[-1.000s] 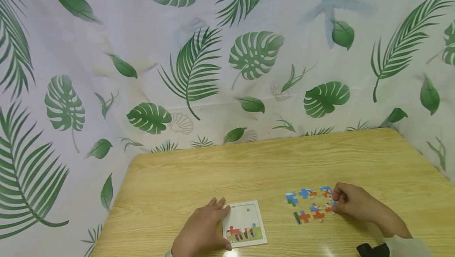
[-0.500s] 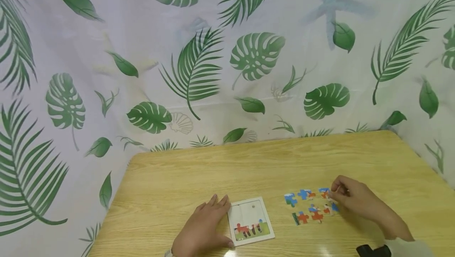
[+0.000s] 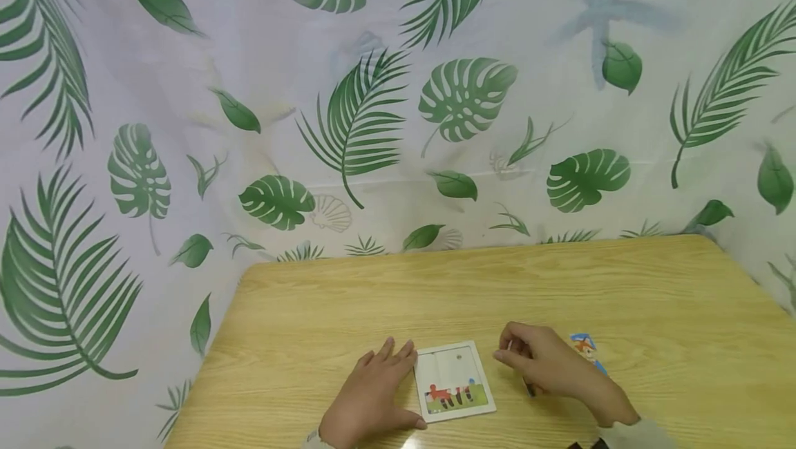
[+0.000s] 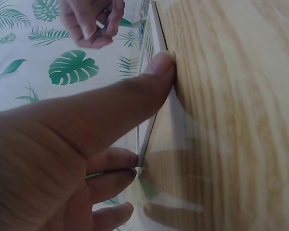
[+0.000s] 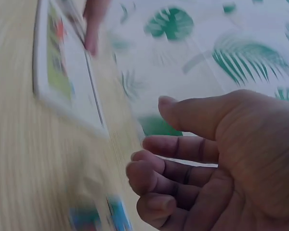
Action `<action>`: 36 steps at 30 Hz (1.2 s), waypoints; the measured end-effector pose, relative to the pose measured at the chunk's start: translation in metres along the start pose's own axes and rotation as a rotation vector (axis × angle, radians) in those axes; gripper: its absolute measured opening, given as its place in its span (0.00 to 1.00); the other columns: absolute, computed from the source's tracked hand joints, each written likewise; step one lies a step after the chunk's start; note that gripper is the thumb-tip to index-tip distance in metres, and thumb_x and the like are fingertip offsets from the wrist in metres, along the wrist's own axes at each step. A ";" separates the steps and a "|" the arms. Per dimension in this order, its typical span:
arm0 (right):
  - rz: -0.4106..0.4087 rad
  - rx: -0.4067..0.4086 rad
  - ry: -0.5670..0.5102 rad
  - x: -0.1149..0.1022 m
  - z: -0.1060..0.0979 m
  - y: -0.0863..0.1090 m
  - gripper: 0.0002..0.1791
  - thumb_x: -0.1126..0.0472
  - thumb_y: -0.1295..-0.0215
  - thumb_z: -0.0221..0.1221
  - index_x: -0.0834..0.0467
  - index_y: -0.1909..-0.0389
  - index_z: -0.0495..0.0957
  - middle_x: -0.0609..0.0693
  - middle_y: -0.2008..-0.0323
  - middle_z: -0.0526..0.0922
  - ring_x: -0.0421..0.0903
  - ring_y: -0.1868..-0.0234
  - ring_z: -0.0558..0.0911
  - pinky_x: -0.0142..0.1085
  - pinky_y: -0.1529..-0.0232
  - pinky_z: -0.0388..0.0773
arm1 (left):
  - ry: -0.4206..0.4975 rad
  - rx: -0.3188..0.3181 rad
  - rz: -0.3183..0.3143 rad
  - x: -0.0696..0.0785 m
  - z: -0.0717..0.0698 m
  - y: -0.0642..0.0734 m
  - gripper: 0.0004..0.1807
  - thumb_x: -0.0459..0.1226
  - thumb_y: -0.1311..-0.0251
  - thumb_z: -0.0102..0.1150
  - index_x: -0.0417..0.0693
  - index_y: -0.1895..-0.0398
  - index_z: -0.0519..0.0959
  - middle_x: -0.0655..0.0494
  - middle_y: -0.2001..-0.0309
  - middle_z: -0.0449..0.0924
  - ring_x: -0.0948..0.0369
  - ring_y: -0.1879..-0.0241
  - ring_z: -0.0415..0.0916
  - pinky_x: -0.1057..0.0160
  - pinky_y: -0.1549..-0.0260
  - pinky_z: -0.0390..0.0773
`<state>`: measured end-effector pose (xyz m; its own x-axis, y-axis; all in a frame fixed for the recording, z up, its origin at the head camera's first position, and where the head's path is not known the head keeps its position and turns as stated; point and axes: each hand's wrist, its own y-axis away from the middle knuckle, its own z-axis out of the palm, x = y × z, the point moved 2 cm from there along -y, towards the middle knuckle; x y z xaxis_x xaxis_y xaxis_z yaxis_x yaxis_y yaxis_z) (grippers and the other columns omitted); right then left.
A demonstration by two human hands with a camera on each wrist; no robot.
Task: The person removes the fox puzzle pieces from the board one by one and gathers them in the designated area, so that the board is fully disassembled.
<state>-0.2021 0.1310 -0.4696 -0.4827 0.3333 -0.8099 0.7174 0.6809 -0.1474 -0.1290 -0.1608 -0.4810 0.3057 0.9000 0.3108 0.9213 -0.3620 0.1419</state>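
Observation:
A white-framed puzzle board (image 3: 444,369) lies flat on the table, a strip of red, black and green picture pieces (image 3: 457,396) filling its lower part. My left hand (image 3: 372,390) rests along its left side; the thumb touches the near corner and the straight fingers the far one. Right of the board my right hand (image 3: 550,360) is raised with fingers curled. In the left wrist view it pinches a small puzzle piece (image 4: 100,24), seen as a white edge; its picture is hidden. Loose puzzle pieces (image 3: 584,345) show behind that hand, others partly covered by it.
The wooden table (image 3: 348,297) reaches back to a white cloth (image 3: 385,228) printed with green leaves. In the right wrist view, blurred loose pieces (image 5: 118,214) lie below the hand.
My right hand has moved left from the loose pieces towards the board, carrying a piece. The left hand stays at the board's left side. The head view has shifted slightly.

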 end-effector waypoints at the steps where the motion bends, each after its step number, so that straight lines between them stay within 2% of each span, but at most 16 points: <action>1: 0.001 -0.014 0.002 -0.004 0.007 -0.006 0.07 0.60 0.24 0.60 0.60 0.58 0.77 0.45 0.75 0.77 0.31 0.81 0.70 0.30 0.81 0.72 | 0.001 0.002 -0.002 0.000 0.000 0.000 0.58 0.64 0.54 0.76 0.47 0.22 0.66 0.55 0.21 0.59 0.46 0.21 0.52 0.39 0.29 0.61; 7: 0.031 -0.117 -0.023 -0.028 0.048 -0.034 0.15 0.61 0.26 0.62 0.68 0.47 0.76 0.43 0.72 0.76 0.33 0.80 0.70 0.28 0.78 0.71 | 0.042 0.004 -0.013 0.001 0.000 -0.001 0.58 0.64 0.55 0.76 0.48 0.22 0.66 0.55 0.22 0.61 0.45 0.22 0.54 0.36 0.31 0.62; 14: -0.033 -0.183 0.034 -0.039 0.081 -0.045 0.09 0.65 0.31 0.66 0.65 0.55 0.80 0.40 0.70 0.77 0.31 0.72 0.73 0.28 0.70 0.76 | 0.023 0.019 0.000 0.003 0.000 0.000 0.59 0.64 0.56 0.76 0.46 0.22 0.66 0.53 0.22 0.61 0.44 0.23 0.55 0.35 0.32 0.64; 19: -0.024 -0.205 0.083 -0.039 0.090 -0.043 0.06 0.62 0.31 0.66 0.60 0.61 0.81 0.41 0.66 0.75 0.32 0.67 0.71 0.28 0.65 0.75 | 0.001 0.029 0.005 0.003 0.000 0.000 0.59 0.64 0.56 0.76 0.45 0.23 0.66 0.52 0.22 0.61 0.43 0.23 0.56 0.35 0.33 0.65; 26: -0.034 -0.169 0.151 -0.042 0.095 -0.042 0.07 0.59 0.34 0.69 0.56 0.63 0.80 0.41 0.66 0.72 0.33 0.66 0.68 0.28 0.64 0.72 | -0.020 0.035 0.005 0.002 0.000 0.001 0.58 0.65 0.57 0.75 0.45 0.24 0.68 0.52 0.22 0.62 0.42 0.24 0.58 0.34 0.34 0.65; 32: 0.002 -0.153 0.149 -0.043 0.098 -0.039 0.10 0.59 0.32 0.68 0.59 0.58 0.79 0.44 0.63 0.72 0.34 0.65 0.70 0.29 0.62 0.75 | -0.021 0.042 0.003 0.004 0.001 0.000 0.57 0.65 0.56 0.76 0.46 0.25 0.69 0.52 0.23 0.63 0.42 0.24 0.58 0.34 0.33 0.65; 36: 0.010 -0.151 0.139 -0.044 0.098 -0.038 0.07 0.60 0.31 0.67 0.58 0.61 0.79 0.43 0.64 0.71 0.34 0.66 0.69 0.29 0.65 0.73 | -0.014 0.039 0.001 0.004 0.002 -0.001 0.57 0.65 0.56 0.76 0.47 0.25 0.70 0.52 0.23 0.63 0.42 0.23 0.57 0.34 0.33 0.64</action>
<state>-0.1594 0.0268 -0.4839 -0.5481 0.4207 -0.7229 0.6444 0.7634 -0.0443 -0.1278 -0.1564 -0.4814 0.3095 0.9031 0.2977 0.9297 -0.3532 0.1049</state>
